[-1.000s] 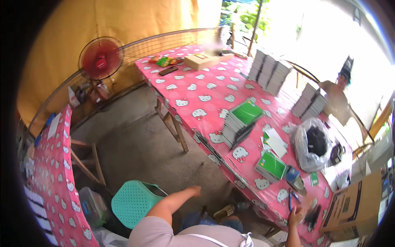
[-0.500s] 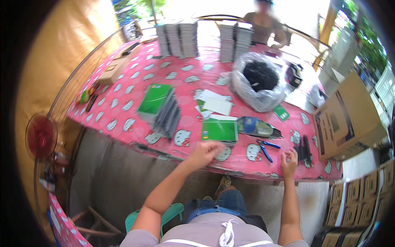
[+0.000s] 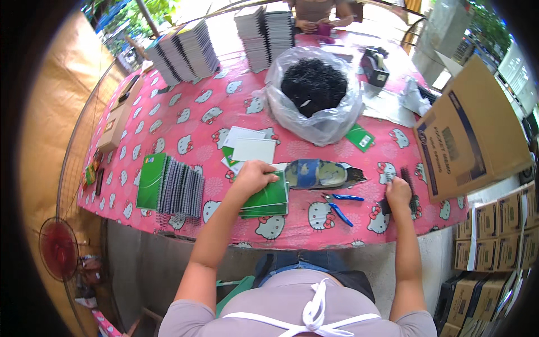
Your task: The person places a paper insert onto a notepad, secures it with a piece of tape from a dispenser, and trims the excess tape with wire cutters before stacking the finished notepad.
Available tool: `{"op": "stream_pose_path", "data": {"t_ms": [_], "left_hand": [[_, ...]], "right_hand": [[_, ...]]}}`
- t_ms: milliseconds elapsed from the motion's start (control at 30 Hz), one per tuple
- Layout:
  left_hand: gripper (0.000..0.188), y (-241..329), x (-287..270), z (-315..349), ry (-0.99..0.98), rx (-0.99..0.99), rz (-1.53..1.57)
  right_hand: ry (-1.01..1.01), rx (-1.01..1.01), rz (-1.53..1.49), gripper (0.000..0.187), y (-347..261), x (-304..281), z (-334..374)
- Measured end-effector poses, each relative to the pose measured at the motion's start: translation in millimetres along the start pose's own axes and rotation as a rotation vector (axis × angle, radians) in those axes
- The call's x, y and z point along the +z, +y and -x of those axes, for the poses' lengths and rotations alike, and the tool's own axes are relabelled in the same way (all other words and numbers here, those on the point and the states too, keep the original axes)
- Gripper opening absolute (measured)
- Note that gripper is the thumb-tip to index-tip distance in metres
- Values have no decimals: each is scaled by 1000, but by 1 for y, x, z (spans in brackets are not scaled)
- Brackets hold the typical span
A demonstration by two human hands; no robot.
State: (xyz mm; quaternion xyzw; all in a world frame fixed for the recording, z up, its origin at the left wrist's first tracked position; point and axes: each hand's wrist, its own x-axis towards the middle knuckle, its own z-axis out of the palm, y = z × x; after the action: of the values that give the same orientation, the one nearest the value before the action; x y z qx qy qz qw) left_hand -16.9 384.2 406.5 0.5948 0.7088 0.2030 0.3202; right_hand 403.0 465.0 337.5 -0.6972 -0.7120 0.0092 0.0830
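My left hand (image 3: 254, 178) is closed on the far left corner of a green-covered notebook (image 3: 270, 191), which lies slightly askew over other green covers. At the right, my right hand (image 3: 398, 194) has its fingers curled around black spiral binding coils (image 3: 414, 185) lying on the table; how many it grips is hidden. Between the hands are blue-handled pliers (image 3: 340, 205) with their handles apart. A slipper with a blue strap (image 3: 316, 174) lies just beyond them. White cards (image 3: 254, 150) rest past my left hand. Left of it stands a row of spiral-bound green notebooks (image 3: 171, 185).
A plastic bag of black coils (image 3: 314, 95) stands mid-table. Tall notebook stacks (image 3: 182, 51) line the far edge. An open carton (image 3: 469, 135) is at the right, near a tape dispenser (image 3: 375, 67). Another person's hands (image 3: 314, 26) show across the pink tablecloth (image 3: 185, 121).
My left hand has moved onto the green notebook and closed on it. My right hand has reached the black coils and curled around them. The head view has shifted.
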Motion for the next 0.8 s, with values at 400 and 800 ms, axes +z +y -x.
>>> {"op": "stream_pose_path", "data": {"t_ms": [400,800], "left_hand": [[20,38,-10,62,400,529,-76],[17,21,4,81,504,511,-27]], "right_hand": [[-50,-443,-715,31,-97,-84,30],[-472,-613,-1101,53,-208,-71,74]]}}
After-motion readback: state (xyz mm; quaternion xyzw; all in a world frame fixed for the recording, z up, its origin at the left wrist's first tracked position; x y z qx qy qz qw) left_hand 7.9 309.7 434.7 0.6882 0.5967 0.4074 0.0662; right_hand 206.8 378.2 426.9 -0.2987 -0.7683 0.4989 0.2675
